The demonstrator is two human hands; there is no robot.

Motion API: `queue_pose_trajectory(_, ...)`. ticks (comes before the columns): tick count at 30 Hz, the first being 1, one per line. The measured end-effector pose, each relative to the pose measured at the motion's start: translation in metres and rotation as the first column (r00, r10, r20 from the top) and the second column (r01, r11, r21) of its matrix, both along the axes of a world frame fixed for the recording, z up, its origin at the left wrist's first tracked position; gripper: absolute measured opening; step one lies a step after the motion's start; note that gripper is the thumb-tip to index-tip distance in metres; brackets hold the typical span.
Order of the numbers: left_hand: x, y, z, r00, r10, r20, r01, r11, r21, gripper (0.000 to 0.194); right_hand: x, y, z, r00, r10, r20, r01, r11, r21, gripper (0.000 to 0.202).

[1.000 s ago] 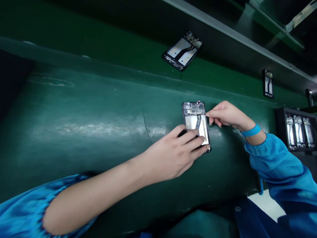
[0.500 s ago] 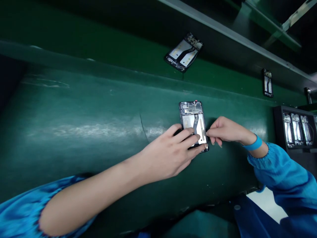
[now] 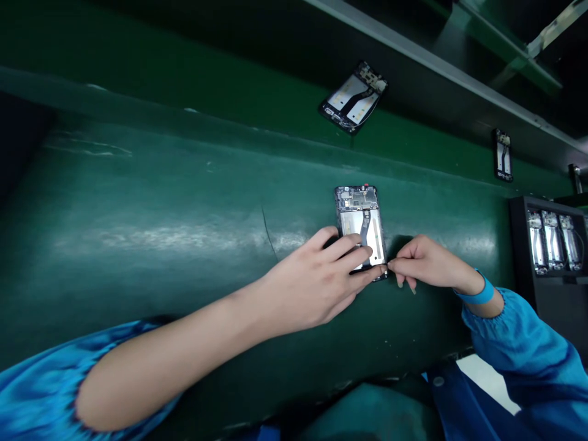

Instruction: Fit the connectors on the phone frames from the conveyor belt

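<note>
An opened smartphone (image 3: 375, 229) lies on the green work surface, its circuit board at the far end and a dark ribbon cable down its pale middle. My left hand (image 3: 316, 275) rests over its near half, fingers spread across it and holding it down; they hide part of the inside. At the phone's lower right edge my right hand (image 3: 422, 262) is closed in a pinch, thumb and forefinger tips together. Whatever lies between those fingertips is too small to make out. A blue band (image 3: 478, 294) circles my right wrist.
Two more opened phones lie on the raised green ledge, one phone (image 3: 353, 98) at the back middle and a smaller-looking phone (image 3: 503, 154) farther right. A black tray (image 3: 519, 245) at the right holds several phone bodies. A thin dark line (image 3: 269, 229) marks the mat.
My right hand has slid down along the phone's right edge toward its near corner, still pinching. My left hand stays on the phone. The view has shifted slightly.
</note>
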State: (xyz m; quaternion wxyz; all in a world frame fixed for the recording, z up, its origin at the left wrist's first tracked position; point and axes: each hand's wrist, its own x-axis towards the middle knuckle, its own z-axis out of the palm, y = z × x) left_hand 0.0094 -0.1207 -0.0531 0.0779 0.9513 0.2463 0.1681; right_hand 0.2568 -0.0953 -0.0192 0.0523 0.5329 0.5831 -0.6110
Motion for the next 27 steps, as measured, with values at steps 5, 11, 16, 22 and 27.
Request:
queue_pose_trajectory(5, -0.004, -0.005, 0.0, 1.0, -0.009, -0.001, 0.009, 1.0, -0.021, 0.035, -0.007, -0.008, 0.004, 0.991, 0.01, 0.132, -0.035, 0.981, 0.192, 0.03)
queue_pose_trajectory(11, 0.033, 0.052, -0.01, 0.992, -0.099, -0.074, 0.099, 0.995, -0.001, 0.047, 0.016, -0.009, -0.009, 0.946, -0.316, -0.077, 0.321, 0.871, 0.371, 0.038)
queue_pose_trajectory(16, 0.103, 0.154, -0.014, 0.994, 0.108, -0.003, -0.107, 0.988, -0.111, 0.044, 0.026, -0.012, -0.022, 0.874, -0.459, -0.159, 0.481, 0.775, 0.409, 0.043)
queue_pose_trajectory(22, 0.091, 0.173, -0.006, 0.825, 0.565, 0.008, -0.561, 0.821, -0.102, 0.062, 0.026, -0.018, -0.032, 0.886, -0.421, -0.196, 0.464, 0.801, 0.379, 0.043)
queue_pose_trajectory(27, 0.054, 0.174, 0.006, 0.528, 0.824, -0.204, -0.847, 0.529, -0.053, 0.089, 0.025, -0.015, -0.035, 0.905, -0.359, -0.227, 0.419, 0.844, 0.335, 0.043)
